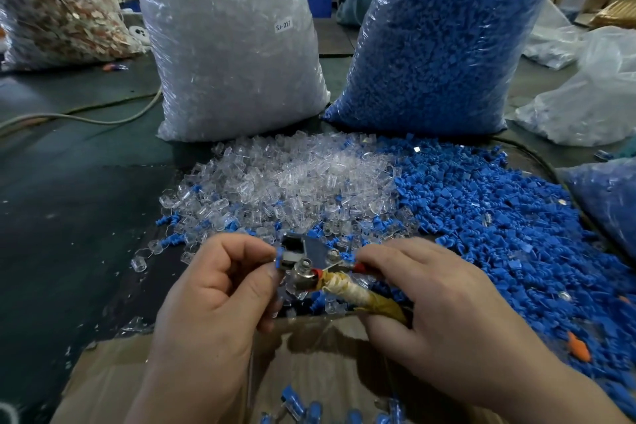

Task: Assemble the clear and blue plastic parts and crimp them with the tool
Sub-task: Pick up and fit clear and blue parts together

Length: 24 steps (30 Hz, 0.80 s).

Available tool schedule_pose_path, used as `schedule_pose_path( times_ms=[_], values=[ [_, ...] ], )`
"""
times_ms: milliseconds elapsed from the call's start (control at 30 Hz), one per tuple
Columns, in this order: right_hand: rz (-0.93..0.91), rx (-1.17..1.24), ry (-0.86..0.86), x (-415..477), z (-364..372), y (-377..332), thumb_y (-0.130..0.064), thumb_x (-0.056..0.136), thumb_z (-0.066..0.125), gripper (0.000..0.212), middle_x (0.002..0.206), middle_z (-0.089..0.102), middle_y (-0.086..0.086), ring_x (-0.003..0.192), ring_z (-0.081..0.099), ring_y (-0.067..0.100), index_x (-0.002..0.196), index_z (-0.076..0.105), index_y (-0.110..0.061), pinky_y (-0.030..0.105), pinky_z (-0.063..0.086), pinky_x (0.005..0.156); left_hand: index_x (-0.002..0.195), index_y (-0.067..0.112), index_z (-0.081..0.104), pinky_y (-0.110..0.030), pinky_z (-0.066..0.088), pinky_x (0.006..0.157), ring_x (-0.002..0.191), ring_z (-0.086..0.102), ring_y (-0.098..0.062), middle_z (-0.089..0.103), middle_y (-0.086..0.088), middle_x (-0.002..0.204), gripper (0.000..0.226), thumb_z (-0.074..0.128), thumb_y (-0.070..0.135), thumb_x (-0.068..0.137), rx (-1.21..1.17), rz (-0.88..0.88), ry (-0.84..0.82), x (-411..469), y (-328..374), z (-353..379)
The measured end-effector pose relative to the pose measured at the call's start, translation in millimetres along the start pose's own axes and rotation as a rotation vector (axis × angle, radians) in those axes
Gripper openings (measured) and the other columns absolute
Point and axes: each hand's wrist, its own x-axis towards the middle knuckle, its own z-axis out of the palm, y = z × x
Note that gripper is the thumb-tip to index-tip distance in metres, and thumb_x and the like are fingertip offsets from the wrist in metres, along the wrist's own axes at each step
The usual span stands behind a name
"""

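The left hand (213, 293) is curling its fingers (241, 246) and thumb in tight and pinching a small blue part (279, 256). It is holding the part right at the metal head of the tool (309, 260). The right hand (433, 306) is curling its fingers round the tool's handles and gripping them. One handle is wearing a wrap of yellow tape (364, 293), and a bit of red is showing on the other. The tool is lying long-ways from the right hand toward the left hand, with its head pointing left and a little away from the person. It is being held just above the near edge of a table (86, 217), over a cardboard box (327, 361). A few blue pieces (292, 403) are lying in the box. Behind the hands, a clear pile (292, 182) is sitting beside a blue pile (499, 217), and the two are touching and mixing at the edge. Farther back, a clear bag (234, 62) and a blue bag (440, 55) are standing up side by side. The clear bag is wearing a white label (283, 25) reading "SJ-017".
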Motion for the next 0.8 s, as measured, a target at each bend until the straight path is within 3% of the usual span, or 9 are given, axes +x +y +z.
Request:
schedule_pose_path(
  times_ms=[100,233,367,433,533,633,700,800],
  values=[
    [0.099,-0.150,0.079,3,4,6,-0.062,0.075,0.046,0.058,0.102,0.060,-0.016,0.091,0.053,0.011,0.123,0.057,-0.031,0.031,0.046,0.080,0.079,0.034,0.069,-0.023,0.048,0.042,0.047,0.057,-0.013,0.064,-0.005,0.058,0.030,0.067,0.006,0.086,0.109,-0.069,0.038,2,-3,-4],
    [0.193,-0.248,0.027,15,6,12,-0.070,0.077,0.041,0.063,0.111,0.059,-0.011,0.101,0.048,0.016,0.126,0.053,-0.032,0.038,0.041,0.089,0.081,0.037,0.068,-0.020,0.046,0.042,0.044,0.054,-0.009,0.064,-0.001,0.055,0.026,0.070,0.012,0.085,0.215,-0.188,-0.102,-4,-7,5],
    [0.196,-0.255,-0.030,20,7,11,-0.071,0.078,0.045,0.065,0.123,0.055,-0.008,0.113,0.041,0.019,0.132,0.049,-0.034,0.040,0.029,0.101,0.092,0.047,0.065,-0.017,0.045,0.045,0.046,0.055,-0.002,0.068,0.005,0.061,0.021,0.070,0.029,0.082,0.318,-0.142,-0.106,-10,-6,10],
    [0.170,-0.212,0.030,19,7,8,-0.073,0.079,0.041,0.065,0.125,0.054,-0.009,0.118,0.040,0.018,0.130,0.051,-0.034,0.041,0.028,0.104,0.092,0.049,0.064,-0.013,0.044,0.044,0.045,0.055,0.001,0.069,0.007,0.062,0.020,0.068,0.033,0.081,0.345,-0.114,-0.096,-12,-4,10],
    [0.012,-0.146,0.165,12,8,-12,-0.065,0.084,0.039,0.048,0.109,0.061,-0.012,0.103,0.052,0.013,0.114,0.060,-0.033,0.035,0.037,0.091,0.092,0.048,0.065,-0.019,0.052,0.049,0.053,0.062,-0.005,0.071,0.010,0.067,0.019,0.068,0.033,0.082,0.391,-0.041,-0.116,-16,1,11],
    [-0.196,-0.079,0.194,8,15,-26,-0.043,0.093,0.051,0.022,0.089,0.064,-0.007,0.081,0.057,0.018,0.092,0.065,-0.025,0.035,0.041,0.076,0.092,0.047,0.066,-0.022,0.054,0.054,0.059,0.065,-0.011,0.071,0.011,0.070,0.017,0.067,0.033,0.081,0.416,0.073,-0.139,-19,3,12],
    [-0.226,-0.064,0.198,7,17,-25,-0.032,0.091,0.054,0.017,0.084,0.064,-0.003,0.077,0.058,0.022,0.090,0.066,-0.020,0.038,0.045,0.072,0.091,0.047,0.066,-0.016,0.050,0.049,0.061,0.065,-0.011,0.070,0.012,0.069,0.012,0.066,0.044,0.079,0.414,0.125,-0.139,-22,8,13],
    [-0.212,-0.015,0.195,5,16,-24,-0.023,0.087,0.062,0.009,0.087,0.064,-0.001,0.078,0.058,0.022,0.092,0.066,-0.017,0.038,0.048,0.070,0.093,0.048,0.067,-0.011,0.047,0.049,0.064,0.066,-0.008,0.071,0.014,0.072,0.027,0.051,0.059,0.073,0.354,0.126,-0.133,-22,13,12]
  ],
)
